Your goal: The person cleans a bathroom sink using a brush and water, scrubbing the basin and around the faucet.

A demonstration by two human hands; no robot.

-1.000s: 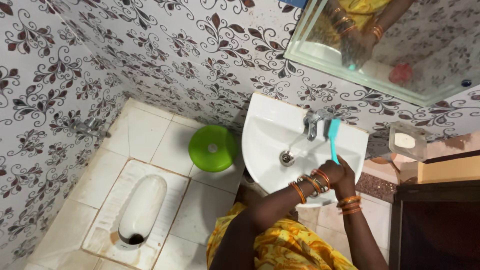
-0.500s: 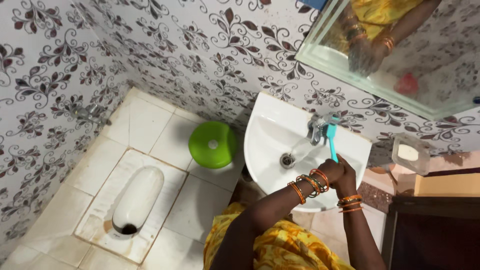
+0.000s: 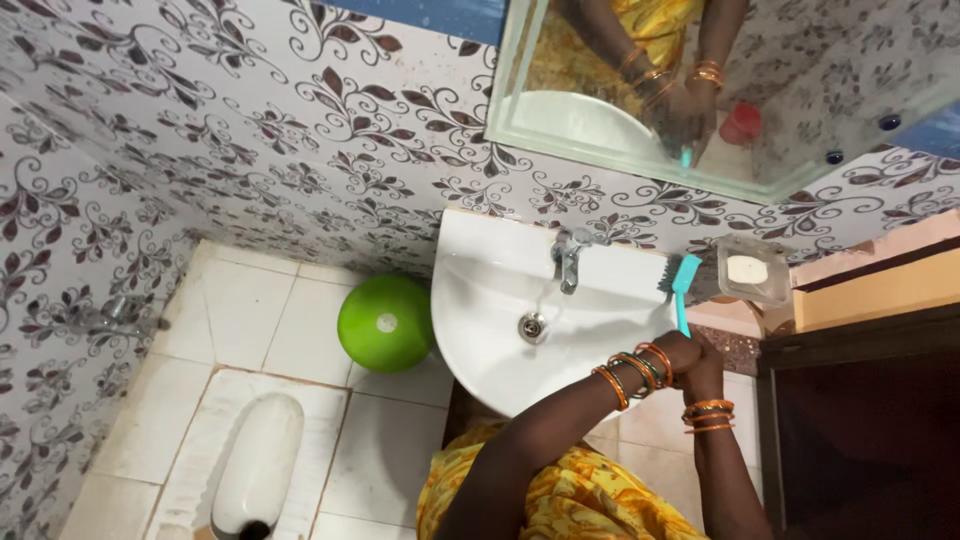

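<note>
Turquoise brush (image 3: 682, 290) stands upright, bristles toward the wall, both hands (image 3: 690, 362) clasping its handle.

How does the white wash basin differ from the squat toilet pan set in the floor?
The wash basin is fixed on the patterned wall, above the floor; the squat pan is sunk into the floor tiles. The wash basin is broad and rounded, the squat pan long and narrow. The wash basin has a metal tap over it, and the squat pan shows none. Both are white with a drain hole.

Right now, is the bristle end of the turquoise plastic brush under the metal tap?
No, the turquoise plastic brush has its bristles at the white basin's right rim, apart from the metal tap.
</note>
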